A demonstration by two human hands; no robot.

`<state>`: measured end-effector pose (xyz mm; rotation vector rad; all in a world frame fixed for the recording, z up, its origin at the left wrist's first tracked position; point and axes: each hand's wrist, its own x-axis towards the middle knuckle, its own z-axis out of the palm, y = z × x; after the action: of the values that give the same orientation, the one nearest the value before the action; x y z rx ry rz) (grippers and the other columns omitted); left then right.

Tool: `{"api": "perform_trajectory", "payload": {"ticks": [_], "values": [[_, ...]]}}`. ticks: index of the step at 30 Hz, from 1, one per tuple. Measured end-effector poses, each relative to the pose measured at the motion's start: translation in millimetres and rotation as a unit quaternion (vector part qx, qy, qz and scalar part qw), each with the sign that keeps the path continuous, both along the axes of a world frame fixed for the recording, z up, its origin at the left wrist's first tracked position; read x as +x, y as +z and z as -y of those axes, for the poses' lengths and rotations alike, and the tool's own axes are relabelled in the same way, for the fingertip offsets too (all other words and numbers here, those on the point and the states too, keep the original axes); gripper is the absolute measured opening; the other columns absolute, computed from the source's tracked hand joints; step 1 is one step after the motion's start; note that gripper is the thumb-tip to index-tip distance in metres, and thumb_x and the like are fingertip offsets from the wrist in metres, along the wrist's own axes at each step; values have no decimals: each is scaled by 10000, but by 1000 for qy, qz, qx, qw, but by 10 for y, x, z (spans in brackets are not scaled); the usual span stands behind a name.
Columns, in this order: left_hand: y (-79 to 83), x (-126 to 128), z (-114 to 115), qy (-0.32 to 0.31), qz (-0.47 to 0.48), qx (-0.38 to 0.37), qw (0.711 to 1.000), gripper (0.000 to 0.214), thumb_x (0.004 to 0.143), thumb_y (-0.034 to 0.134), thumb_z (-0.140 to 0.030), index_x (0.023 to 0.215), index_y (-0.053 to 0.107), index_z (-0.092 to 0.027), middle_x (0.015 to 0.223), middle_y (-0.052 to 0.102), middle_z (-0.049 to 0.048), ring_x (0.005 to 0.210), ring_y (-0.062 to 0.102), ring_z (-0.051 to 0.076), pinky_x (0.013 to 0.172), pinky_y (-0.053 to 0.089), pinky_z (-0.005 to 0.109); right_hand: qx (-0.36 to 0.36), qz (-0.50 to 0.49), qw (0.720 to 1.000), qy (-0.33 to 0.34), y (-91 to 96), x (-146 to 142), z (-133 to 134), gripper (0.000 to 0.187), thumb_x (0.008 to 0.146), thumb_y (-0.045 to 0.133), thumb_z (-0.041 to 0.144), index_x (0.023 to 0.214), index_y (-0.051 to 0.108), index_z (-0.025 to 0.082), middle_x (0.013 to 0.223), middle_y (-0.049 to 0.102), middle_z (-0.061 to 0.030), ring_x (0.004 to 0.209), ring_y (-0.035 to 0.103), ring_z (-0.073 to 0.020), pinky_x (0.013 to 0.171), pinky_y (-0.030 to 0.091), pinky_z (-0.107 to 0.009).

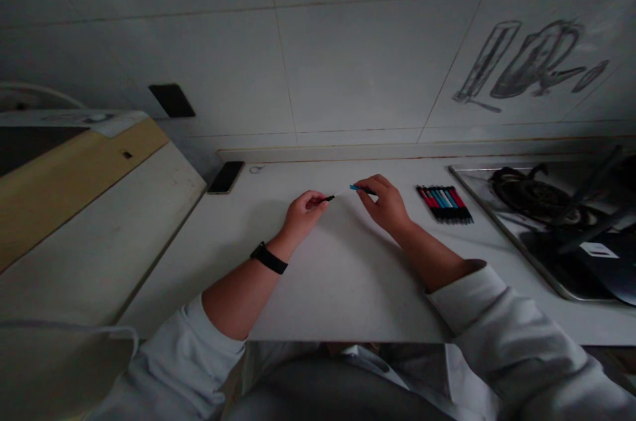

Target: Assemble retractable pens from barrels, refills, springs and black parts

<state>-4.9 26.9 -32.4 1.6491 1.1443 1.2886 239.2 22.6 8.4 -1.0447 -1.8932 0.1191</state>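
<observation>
Above the white countertop, my left hand pinches a short black pen part. A thin whitish refill sticks out of that part toward the right. My right hand is closed on a pen barrel, blue at its left end and black along the rest. The refill's far tip is close to the blue end; whether they touch I cannot tell. Right of my right hand, several pens with red, blue and black bodies lie side by side in a row.
A phone lies at the counter's back left, with a small ring beside it. A white and wood-coloured cabinet borders the left side. On the right is a gas stove with a dark pan. A tiled wall rises behind.
</observation>
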Motion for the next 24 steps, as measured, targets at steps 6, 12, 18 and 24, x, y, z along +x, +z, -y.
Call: {"api": "perform_trajectory", "payload": {"ticks": [6, 12, 18, 24], "values": [[15, 2, 12, 13, -30, 32, 999, 122, 879, 732, -238, 989, 710, -191, 1036, 748, 68, 991, 691, 194, 959, 537, 368, 18, 103, 994, 9, -60, 19, -18, 193, 1019, 601, 266, 1094, 777, 236, 1002, 734, -98, 930, 671, -238, 871, 516, -396], [42, 12, 47, 1, -64, 66, 996, 90, 913, 707, -249, 985, 720, -197, 1011, 745, 57, 972, 694, 187, 935, 558, 354, 25, 150, 988, 34, -133, -21, -19, 195, 1023, 612, 268, 1130, 769, 225, 1021, 741, -94, 932, 670, -232, 854, 493, -378], [78, 25, 77, -12, -88, 54, 995, 130, 951, 670, -311, 976, 721, -195, 1001, 752, 61, 964, 699, 194, 938, 560, 361, 24, 156, 985, 63, -151, -57, -10, 209, 1030, 596, 269, 1144, 766, 224, 1044, 741, -106, 954, 669, -236, 856, 496, -380], [75, 26, 83, -16, -98, 22, 995, 230, 960, 640, -409, 944, 721, -195, 965, 762, 59, 918, 701, 204, 889, 550, 350, 36, 163, 984, 65, -149, -70, 1, 220, 1041, 577, 276, 1129, 769, 211, 1034, 738, -106, 932, 658, -234, 826, 477, -374]]}}
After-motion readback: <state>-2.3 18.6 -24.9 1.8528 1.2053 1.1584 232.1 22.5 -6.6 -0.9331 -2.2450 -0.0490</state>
